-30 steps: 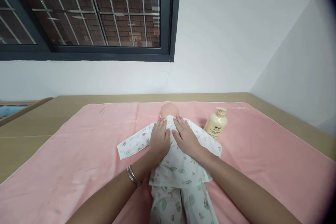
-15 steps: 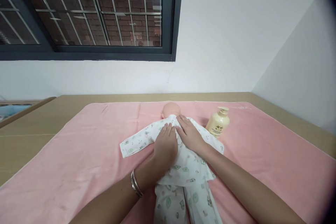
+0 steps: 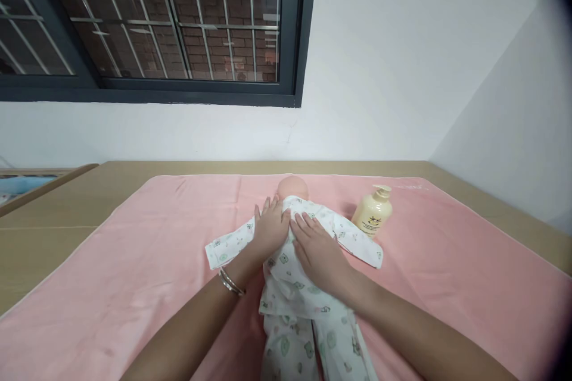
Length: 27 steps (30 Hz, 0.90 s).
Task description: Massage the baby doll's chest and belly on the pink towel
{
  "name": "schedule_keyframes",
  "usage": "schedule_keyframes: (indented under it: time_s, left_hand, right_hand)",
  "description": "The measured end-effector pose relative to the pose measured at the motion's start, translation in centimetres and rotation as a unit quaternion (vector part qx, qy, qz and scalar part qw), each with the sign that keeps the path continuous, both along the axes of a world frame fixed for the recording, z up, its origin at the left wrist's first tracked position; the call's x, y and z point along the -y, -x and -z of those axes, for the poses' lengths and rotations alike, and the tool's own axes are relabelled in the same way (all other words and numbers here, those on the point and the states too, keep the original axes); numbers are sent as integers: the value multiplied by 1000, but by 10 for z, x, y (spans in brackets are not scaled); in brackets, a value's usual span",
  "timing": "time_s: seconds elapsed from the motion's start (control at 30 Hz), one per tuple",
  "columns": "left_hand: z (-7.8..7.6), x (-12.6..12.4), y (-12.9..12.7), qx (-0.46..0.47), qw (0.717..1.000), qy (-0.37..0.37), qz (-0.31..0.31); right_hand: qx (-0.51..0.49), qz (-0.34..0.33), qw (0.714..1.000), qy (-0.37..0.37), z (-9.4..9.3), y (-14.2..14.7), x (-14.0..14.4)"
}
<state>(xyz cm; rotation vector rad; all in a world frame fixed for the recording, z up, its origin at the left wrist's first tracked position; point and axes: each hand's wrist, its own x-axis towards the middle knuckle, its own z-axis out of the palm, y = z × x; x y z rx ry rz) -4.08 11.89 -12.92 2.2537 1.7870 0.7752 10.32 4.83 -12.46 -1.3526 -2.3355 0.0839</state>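
Observation:
A baby doll (image 3: 293,187) lies on a pink sheet, its bald head toward the wall and no face showing. It wears a white printed long-sleeved top (image 3: 295,293) and matching trousers (image 3: 290,345), with both sleeves stretched out sideways. My left hand (image 3: 270,227) rests flat on the upper back near the left shoulder, fingers spread. Lower and to the right, my right hand (image 3: 319,253) lies flat on the middle of the back, its fingers stretched out. Neither hand grips anything. Silver bangles (image 3: 231,283) circle my left wrist.
A pale yellow pump bottle (image 3: 373,211) stands just beyond the right sleeve. The pink sheet (image 3: 147,262) covers most of the wooden surface (image 3: 53,208). Behind it rises a white wall (image 3: 366,59) with a dark-framed barred window (image 3: 179,24). Something blue (image 3: 27,184) lies at far left.
My left hand has moved up and left toward the doll's shoulder. My right hand has slid down the back, nearer to me. The right sleeve shows more fully now.

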Motion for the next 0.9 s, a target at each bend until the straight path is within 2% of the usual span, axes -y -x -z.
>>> schedule_keyframes:
  time_s: [0.2,0.33,0.4,0.53,0.7,0.8,0.9]
  left_hand:
    - [10,42,-27,-33,994,-97,25]
    - [17,57,-32,-30,985,-150,78]
    - [16,56,-29,-12,986,-143,85]
    - [7,41,-21,12,996,-72,59]
    - [0,17,-13,39,998,-12,49]
    - [0,9,-11,65,997,14,29]
    - [5,9,-12,86,996,-10,17]
  right_hand:
    - [-91,60,992,63,4,-31,-56]
    - [-94,73,991,65,8,-35,-64]
    - [-86,79,992,53,9,-30,-58]
    - [-54,81,995,33,4,-13,-33]
    - [-9,47,999,21,-3,4,0]
    - [-28,24,999,13,-4,3,1]
    - [-80,16,996,26,-2,-5,-14]
